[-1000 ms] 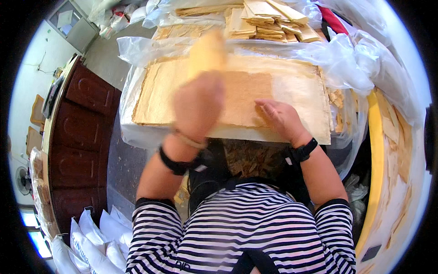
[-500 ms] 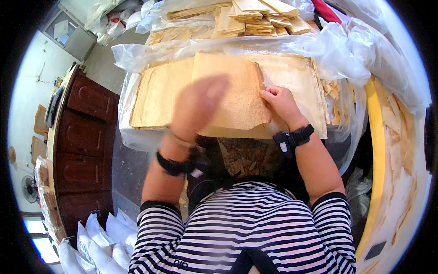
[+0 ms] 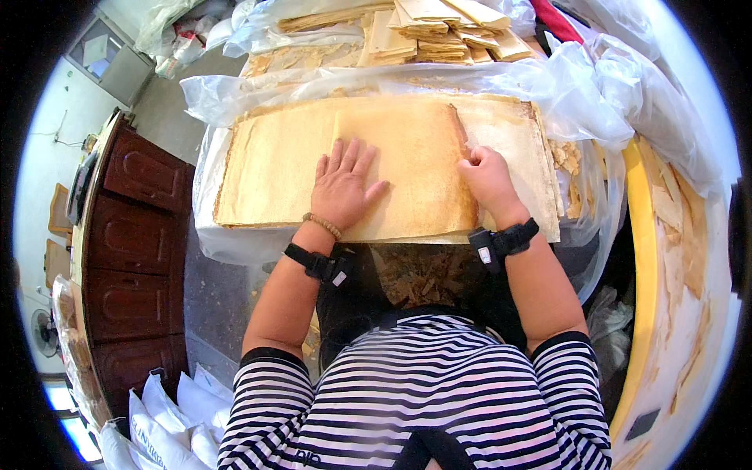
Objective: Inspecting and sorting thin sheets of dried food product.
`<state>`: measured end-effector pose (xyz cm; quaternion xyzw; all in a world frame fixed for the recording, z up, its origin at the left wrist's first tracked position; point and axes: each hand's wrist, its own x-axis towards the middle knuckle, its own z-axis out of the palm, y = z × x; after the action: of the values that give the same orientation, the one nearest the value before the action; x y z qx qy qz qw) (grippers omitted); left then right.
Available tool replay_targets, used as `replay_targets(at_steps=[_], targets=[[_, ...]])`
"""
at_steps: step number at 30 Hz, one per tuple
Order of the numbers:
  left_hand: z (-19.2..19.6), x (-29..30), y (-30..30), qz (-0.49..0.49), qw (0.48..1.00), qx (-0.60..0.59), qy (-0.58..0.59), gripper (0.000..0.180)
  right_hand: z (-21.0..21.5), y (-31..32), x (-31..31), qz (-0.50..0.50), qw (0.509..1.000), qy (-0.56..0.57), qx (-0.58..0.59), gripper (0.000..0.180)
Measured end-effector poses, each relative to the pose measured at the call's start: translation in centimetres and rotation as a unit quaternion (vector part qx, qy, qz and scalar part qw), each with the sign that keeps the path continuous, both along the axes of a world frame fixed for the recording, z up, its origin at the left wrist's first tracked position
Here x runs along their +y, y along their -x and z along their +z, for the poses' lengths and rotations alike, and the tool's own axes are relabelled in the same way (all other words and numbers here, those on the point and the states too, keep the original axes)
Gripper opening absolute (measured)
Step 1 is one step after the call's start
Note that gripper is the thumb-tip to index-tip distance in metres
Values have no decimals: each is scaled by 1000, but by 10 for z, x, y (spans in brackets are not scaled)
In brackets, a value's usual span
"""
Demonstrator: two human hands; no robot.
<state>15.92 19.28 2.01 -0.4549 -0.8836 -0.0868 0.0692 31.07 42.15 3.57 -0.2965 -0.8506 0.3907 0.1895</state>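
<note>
A thin tan sheet (image 3: 399, 180), fibrous and perhaps dried tofu skin, lies flat across a stack of similar sheets. Its right edge is a ragged dark brown. My left hand (image 3: 343, 182) rests on it palm down, fingers spread, near the middle. At the brown edge, my right hand (image 3: 487, 182) is closed, thumb and forefinger pinched together. What sits in that pinch is too small to make out. Right of this hand, a paler sheet (image 3: 517, 129) of the stack shows. Clear plastic film (image 3: 258, 241) lies under the stack and around it.
More folded tan sheets (image 3: 454, 35) are piled beyond the stack. Bunched plastic (image 3: 587, 90) stands at the right, by a yellow-edged ledge (image 3: 644, 274) strewn with flakes. A dark wooden cabinet (image 3: 137, 227) is at left, with white sacks (image 3: 160, 407) below. Broken scraps (image 3: 419, 274) lie beneath the table edge.
My left hand has come down from a blurred sweep and now lies spread on the sheet. The sheet's raised left part is now flat. My right hand stays closed at its right edge.
</note>
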Motion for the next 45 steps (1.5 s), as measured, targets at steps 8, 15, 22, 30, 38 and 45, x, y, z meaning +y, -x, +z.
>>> replay_targets(at_steps=[8,15,22,30,38,45], targets=[[11,-5,3,-20,999,-44,-3,67,10,-18,-24,-75,969,-233,-42,25],[39,-56,-23,205,969,-123,-60,68,34,-133,-40,57,977,204,-13,33],[11,-71,-36,212,884,-312,-277,55,11,-208,-22,-151,838,519,68,43],[54,-65,55,148,954,-167,-200,54,-5,-173,-28,-97,836,533,85,35],[38,-31,-83,-214,972,-92,-18,88,2,-152,-65,73,812,578,-46,31],[-1,-26,-78,-178,917,-194,-298,31,47,-125,-72,256,891,373,45,31]])
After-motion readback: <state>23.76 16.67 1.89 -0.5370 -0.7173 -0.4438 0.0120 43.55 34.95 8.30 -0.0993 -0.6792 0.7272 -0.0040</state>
